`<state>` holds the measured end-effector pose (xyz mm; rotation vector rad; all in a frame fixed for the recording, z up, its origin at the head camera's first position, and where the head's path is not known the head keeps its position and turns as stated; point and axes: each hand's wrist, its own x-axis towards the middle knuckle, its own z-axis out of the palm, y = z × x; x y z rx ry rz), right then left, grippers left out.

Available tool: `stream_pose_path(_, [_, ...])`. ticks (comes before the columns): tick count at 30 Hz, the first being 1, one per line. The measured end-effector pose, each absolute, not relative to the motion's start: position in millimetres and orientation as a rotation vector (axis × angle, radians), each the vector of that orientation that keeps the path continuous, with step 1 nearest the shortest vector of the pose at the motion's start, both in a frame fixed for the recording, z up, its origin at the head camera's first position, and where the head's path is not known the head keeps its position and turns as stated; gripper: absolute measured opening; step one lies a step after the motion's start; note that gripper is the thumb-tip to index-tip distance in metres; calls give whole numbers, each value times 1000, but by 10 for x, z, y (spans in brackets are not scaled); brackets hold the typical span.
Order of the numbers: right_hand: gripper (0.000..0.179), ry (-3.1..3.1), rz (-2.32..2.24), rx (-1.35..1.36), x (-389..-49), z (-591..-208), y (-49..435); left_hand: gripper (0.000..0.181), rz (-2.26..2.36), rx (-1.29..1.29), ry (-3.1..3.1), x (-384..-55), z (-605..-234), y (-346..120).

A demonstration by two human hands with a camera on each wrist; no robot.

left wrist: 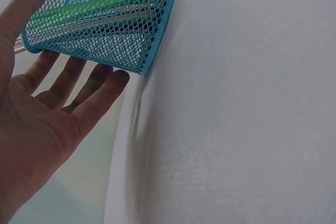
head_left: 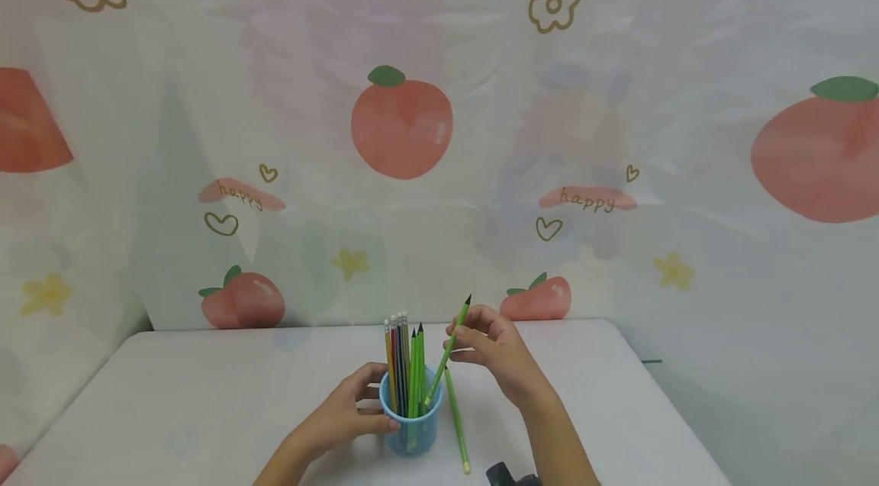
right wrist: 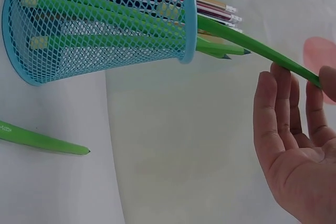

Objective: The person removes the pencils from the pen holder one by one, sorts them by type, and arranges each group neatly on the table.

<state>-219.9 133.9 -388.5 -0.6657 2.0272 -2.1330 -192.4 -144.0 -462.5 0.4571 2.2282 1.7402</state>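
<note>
A light blue mesh pencil cup (head_left: 412, 444) stands upright on the table, holding several pencils with white erasers up and green pencils with dark points up. My left hand (head_left: 339, 416) holds it from the left, thumb at the front and fingers along the far side. In the left wrist view, fingertips (left wrist: 119, 77) touch the mesh. Between thumb and fingers, my right hand (head_left: 507, 360) pinches a green pencil (head_left: 439, 373) near its dark point. That pencil slants, its eraser end inside the cup's mouth. Another green pencil (head_left: 456, 419) lies on the table right of the cup.
The white-covered table (head_left: 226, 402) meets a patterned cloth backdrop (head_left: 453, 249) printed with fruit, flowers and hearts. A small dark object (head_left: 500, 474) shows at the bottom edge, beside the right forearm.
</note>
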Motion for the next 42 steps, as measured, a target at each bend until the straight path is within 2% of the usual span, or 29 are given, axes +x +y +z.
stream_pose_path(20, [26, 1939, -2243, -575, -2200, -3779, 1399, 73, 1740, 458, 2229, -1930, -4583, -1438])
stream_pose_path(32, [19, 1894, -2191, -528, -2222, -3908, 1478, 68, 1764, 455, 2169, -1888, -4696, -1465])
stream_pose_path(42, [27, 1982, -2133, -516, -2292, -3963, 1505, 69, 1753, 499, 2204, -1919, -4638, -1463])
